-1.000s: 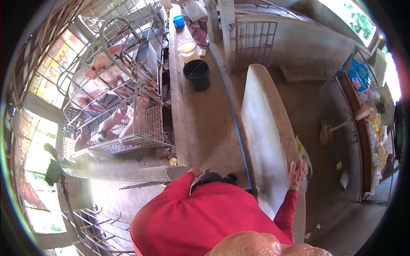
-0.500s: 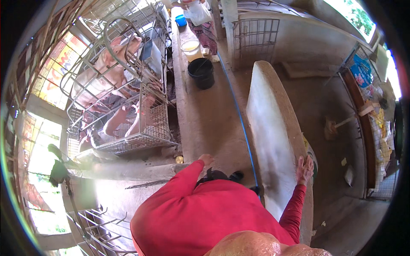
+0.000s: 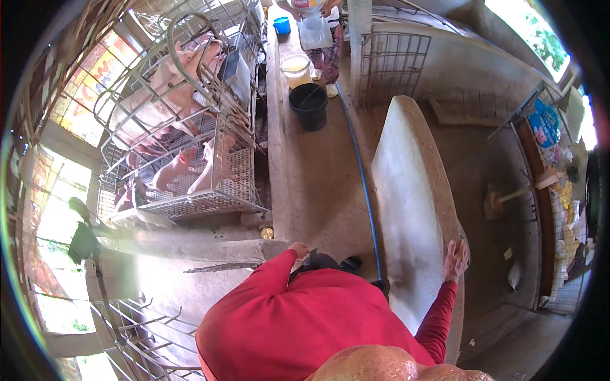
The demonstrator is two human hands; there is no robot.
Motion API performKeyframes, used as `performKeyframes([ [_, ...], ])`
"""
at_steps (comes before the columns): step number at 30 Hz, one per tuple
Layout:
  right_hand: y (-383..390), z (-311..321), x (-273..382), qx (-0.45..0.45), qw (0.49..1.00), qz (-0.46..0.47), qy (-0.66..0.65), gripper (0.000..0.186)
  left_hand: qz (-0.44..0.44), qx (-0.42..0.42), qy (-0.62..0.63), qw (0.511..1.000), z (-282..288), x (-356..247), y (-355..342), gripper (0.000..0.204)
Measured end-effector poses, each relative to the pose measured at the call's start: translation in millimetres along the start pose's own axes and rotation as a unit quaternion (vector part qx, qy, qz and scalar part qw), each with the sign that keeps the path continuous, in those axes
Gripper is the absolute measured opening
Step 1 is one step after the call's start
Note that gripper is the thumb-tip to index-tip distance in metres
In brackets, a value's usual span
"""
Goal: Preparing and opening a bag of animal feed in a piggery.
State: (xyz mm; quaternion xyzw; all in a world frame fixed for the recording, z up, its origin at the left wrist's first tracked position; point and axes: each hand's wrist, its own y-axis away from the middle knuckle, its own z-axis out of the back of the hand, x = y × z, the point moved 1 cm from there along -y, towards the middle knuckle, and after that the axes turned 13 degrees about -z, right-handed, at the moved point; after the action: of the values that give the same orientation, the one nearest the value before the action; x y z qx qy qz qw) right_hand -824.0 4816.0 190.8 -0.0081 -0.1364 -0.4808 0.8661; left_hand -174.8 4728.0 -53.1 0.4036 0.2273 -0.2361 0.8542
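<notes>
My right hand (image 3: 455,260) rests on the top edge of the low concrete wall (image 3: 406,184), its fingers stretched out and holding nothing. My left hand (image 3: 300,249) hangs in front of my body at the end of a red sleeve, near the end of a low concrete ledge (image 3: 190,249). It shows only small and from the back; its fingers are not clear. Ahead in the walkway stand a black bucket (image 3: 308,114) and a clear bucket (image 3: 296,73) of pale yellow contents.
On the left, a metal pen (image 3: 219,203) holds a large pig (image 3: 159,101) and several piglets (image 3: 206,171). A blue hose (image 3: 362,165) runs along the walkway. Ahead, another person holds a whitish plastic bag (image 3: 316,33) near a small blue pail (image 3: 281,25).
My left hand has drawn slightly back and left, and my right hand stays on the wall. The view has shifted a little, showing more of the other person and the bag. Piglets have moved.
</notes>
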Motion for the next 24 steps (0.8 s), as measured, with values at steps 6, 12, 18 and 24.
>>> performKeyframes([
  [6,12,7,9,0.030,0.999,-0.009,-0.029,0.083,0.012,0.029,0.018,0.999,12,-16,13,0.033],
  [12,29,26,22,0.052,0.997,-0.031,-0.040,0.085,0.027,0.032,-0.022,0.999,10,-24,9,0.029],
  [18,9,21,21,0.063,0.997,-0.030,-0.012,0.089,-0.257,-0.019,-0.079,0.963,1,-15,-3,0.040],
  [24,-22,-20,-33,0.076,0.988,-0.023,-0.130,0.082,-0.340,0.088,0.033,0.936,3,-18,24,0.052],
])
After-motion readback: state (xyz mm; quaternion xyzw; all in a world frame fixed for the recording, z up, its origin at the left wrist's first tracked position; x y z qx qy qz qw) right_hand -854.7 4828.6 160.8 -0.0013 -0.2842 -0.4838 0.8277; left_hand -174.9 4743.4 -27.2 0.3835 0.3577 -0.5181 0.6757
